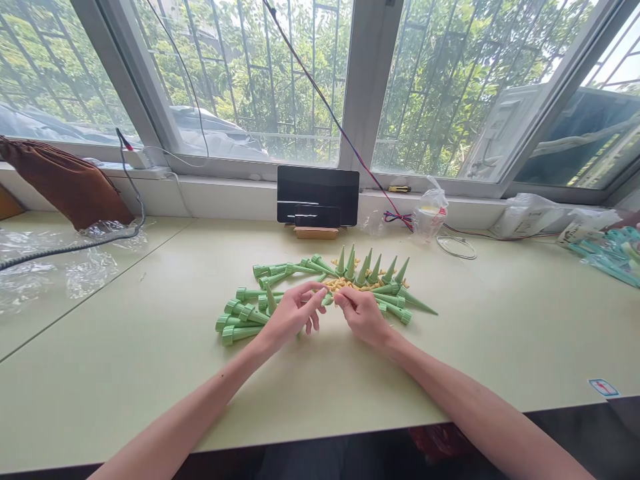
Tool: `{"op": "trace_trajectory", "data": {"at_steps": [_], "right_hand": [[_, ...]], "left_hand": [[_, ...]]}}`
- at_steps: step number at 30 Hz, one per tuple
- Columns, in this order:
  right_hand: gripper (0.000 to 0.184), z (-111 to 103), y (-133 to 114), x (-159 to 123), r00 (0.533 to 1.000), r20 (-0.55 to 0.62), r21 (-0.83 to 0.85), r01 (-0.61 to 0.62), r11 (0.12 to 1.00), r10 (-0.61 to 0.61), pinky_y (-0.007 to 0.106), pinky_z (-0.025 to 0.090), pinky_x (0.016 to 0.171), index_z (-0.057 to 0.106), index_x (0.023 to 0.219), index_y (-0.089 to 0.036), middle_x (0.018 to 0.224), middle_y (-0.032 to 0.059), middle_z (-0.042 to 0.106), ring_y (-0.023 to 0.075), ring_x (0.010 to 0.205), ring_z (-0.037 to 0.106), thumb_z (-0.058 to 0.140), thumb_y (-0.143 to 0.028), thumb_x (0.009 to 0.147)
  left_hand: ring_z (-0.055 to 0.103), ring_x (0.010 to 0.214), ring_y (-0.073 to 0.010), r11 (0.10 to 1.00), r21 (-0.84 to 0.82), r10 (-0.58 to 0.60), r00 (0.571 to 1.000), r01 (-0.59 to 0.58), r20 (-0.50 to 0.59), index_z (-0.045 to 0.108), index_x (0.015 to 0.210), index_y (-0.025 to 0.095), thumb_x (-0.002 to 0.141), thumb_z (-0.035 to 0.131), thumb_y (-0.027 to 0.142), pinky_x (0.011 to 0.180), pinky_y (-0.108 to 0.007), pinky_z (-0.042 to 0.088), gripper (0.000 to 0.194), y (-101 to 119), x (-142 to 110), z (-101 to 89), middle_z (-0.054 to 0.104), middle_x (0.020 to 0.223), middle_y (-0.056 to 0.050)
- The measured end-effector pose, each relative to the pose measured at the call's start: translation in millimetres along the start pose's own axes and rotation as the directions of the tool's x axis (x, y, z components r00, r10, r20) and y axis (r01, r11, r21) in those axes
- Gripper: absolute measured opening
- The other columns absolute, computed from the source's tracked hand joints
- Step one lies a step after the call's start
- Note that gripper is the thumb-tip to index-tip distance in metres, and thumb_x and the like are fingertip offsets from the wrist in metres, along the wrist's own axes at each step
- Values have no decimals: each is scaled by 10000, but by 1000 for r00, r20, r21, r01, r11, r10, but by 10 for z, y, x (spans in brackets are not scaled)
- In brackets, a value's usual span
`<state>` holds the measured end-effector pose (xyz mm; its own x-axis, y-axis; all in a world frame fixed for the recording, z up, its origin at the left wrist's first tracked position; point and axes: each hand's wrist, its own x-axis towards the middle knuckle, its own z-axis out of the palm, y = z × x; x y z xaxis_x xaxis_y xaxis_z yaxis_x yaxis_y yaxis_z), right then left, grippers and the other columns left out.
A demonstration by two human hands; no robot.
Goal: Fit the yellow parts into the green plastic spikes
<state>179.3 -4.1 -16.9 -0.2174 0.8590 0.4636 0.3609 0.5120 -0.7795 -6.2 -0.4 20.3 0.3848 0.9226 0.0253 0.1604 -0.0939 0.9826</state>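
Note:
Several green cone-shaped plastic spikes (260,303) lie and stand in an arc on the pale green table (125,347), around a small heap of yellow pieces (345,285). My left hand (293,315) is in front of the heap, thumb and forefinger pinched near a green spike. My right hand (361,313) sits just right of it, fingers curled together at the heap's edge. The two hands' fingertips almost meet. What each pinch holds is too small to make out.
A black tablet (318,195) on a wooden stand leans against the window sill behind the spikes. A plastic bag (430,213) and cables lie at the back right, a brown cloth bag (65,187) and clear plastic wrap (45,267) at the left.

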Motion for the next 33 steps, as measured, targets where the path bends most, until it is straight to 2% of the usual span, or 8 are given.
{"op": "trace_trajectory", "data": {"at_steps": [10,19,27,33], "right_hand": [[313,2,-6,6,1000,-6,11,4,1000,-4,254,261,519,488,702,-194,573,-46,381,110,527,312,455,-329,982],[374,3,6,9,1000,-20,-1,-8,1000,8,257,256,520,427,660,-198,575,-44,366,110,532,305,437,-372,991],[418,9,-4,9,998,-30,11,-63,998,64,265,261,514,420,640,-204,546,-45,360,113,510,317,430,-432,990],[423,8,-47,16,986,-13,132,-166,977,169,260,286,475,458,647,-207,473,-48,392,112,446,352,449,-474,976]], "left_hand": [[594,478,-108,1000,6,-2,999,2,34,611,1144,188,877,591,557,411,-200,460,456,22,-19,-11,623,728,-6],[593,507,-113,993,-2,115,989,-116,98,573,1195,189,888,616,453,432,-216,495,407,-83,-4,15,561,704,21],[598,556,-108,958,172,223,973,-231,60,589,1234,252,903,596,405,479,-228,520,365,-121,-45,53,550,811,9],[589,554,-102,946,210,243,969,-248,49,564,1251,251,905,600,398,494,-229,523,378,-100,-51,63,570,832,8]]}}
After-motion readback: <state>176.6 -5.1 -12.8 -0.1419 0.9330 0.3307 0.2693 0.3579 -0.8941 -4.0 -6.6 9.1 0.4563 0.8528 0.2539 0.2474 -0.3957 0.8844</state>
